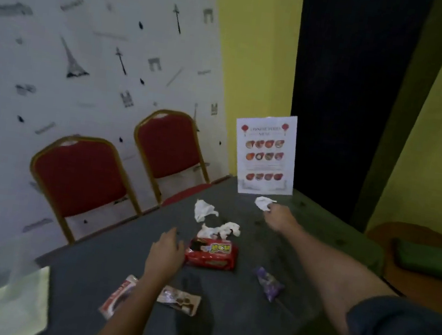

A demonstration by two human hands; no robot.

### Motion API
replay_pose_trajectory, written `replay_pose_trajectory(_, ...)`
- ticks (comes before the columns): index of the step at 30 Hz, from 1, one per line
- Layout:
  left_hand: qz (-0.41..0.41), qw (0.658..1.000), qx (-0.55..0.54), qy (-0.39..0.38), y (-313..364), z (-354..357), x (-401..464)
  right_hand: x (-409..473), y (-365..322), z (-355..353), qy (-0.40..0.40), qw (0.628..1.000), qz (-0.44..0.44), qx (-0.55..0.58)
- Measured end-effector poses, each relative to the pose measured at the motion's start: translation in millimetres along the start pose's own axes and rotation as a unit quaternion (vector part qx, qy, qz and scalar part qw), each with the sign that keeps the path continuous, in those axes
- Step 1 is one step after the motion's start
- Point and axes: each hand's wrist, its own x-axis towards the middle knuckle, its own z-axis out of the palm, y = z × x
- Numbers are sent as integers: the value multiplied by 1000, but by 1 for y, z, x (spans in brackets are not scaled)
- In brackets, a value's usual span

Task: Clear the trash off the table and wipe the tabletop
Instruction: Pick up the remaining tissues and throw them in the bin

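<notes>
Nearest, two flat snack wrappers lie by the tabletop's near edge, a purple wrapper beside them toward the right. Mid-table, the left hand hovers with relaxed, spread fingers beside the red tissue pack; crumpled tissues sit just beyond. Toward the far edge, the right hand pinches a crumpled tissue just before the standing menu card. A careless lift there could topple the card.

The wipes pack sits on the table just right of the left hand, two crumpled tissues beyond it. Another tissue lies at the right hand, menu sheet standing behind; wrappers lie under the left forearm
</notes>
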Motion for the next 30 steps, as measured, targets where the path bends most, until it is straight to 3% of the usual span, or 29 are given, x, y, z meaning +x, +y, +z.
replay_pose_trajectory(2,6,1000,8,-5,17,20,20,22,8,1,14,1000,18,15)
replay_pose_trajectory(8,-65,998,2,-21,46,66,70,80,20,4,-56,993,-66,-81)
replay_pose_trajectory(14,-77,992,70,-70,58,103,115,132,42,10,-133,949,-165,-235)
replay_pose_trajectory(19,-151,975,102,-129,65,132,152,176,50,23,-144,930,-201,-271)
replay_pose_trajectory(23,-176,970,139,-91,70,148,162,193,51,33,-150,933,-188,-268)
replay_pose_trajectory(30,-136,989,30,-47,84,157,159,193,62,46,-135,946,-167,-242)
